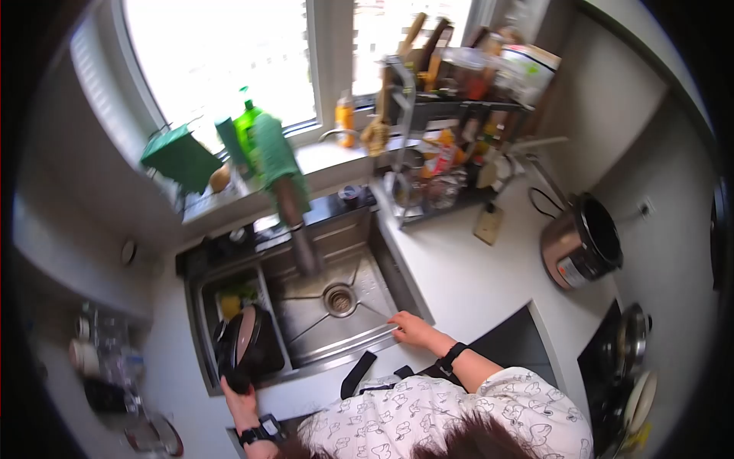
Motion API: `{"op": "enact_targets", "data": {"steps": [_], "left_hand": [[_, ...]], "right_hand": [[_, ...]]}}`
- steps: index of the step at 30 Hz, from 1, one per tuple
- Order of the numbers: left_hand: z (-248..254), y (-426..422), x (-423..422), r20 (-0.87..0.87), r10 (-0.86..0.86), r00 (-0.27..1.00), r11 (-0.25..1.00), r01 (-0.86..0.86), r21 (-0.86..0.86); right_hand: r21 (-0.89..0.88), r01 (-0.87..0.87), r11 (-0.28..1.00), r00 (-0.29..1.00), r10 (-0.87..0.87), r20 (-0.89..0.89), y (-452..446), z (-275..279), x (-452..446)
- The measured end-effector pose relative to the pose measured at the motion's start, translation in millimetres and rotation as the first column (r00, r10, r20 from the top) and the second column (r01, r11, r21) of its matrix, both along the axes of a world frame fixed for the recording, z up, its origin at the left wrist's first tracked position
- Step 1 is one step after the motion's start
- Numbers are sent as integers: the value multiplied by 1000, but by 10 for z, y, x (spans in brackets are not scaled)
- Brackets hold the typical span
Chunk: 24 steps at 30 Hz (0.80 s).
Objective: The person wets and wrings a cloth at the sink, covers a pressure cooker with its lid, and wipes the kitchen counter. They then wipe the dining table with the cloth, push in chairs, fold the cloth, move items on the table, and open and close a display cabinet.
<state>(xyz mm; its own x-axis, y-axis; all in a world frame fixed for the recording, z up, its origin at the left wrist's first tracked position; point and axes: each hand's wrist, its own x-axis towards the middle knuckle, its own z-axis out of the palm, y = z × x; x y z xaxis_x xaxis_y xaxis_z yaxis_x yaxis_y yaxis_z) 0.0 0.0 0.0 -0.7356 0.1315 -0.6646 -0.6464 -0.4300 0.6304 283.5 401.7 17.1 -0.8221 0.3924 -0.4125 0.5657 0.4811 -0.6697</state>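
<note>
My left hand (240, 399) is at the front left corner of the sink, its fingers closed on the black handle end of a dark pan with a pinkish-brown band (246, 336). The pan stands tilted in the small left basin, and its inside cannot be made out. My right hand (413, 330) is empty, fingers stretched out over the front rim of the steel sink (390, 336). In the large basin the drain (339, 300) is visible. A blurred faucet (302, 249) hangs over that basin, with a green cloth (279, 149) draped behind it.
A yellow sponge-like thing (229, 306) lies in the left basin. Right of the sink stands a crowded rack (459, 115) with knives and packets. A rice cooker (577, 241) is at the far right. Glass jars (111, 336) line the left side.
</note>
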Motion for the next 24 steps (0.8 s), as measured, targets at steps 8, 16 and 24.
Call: {"op": "enact_targets", "data": {"steps": [8,16,24], "left_hand": [[-705,-615,-589,456,-359,815,907,420,-36],[-197,715,-120,91,-461,883,751,443,-490],[246,2390,723,-214,-860,462,390,326,-861]], "right_hand": [[387,243,890,942,-122,-313,136,241,184],[372,267,889,963,-259,-72,341,381,752],[302,565,768,824,-503,-262,769,408,2298]]}}
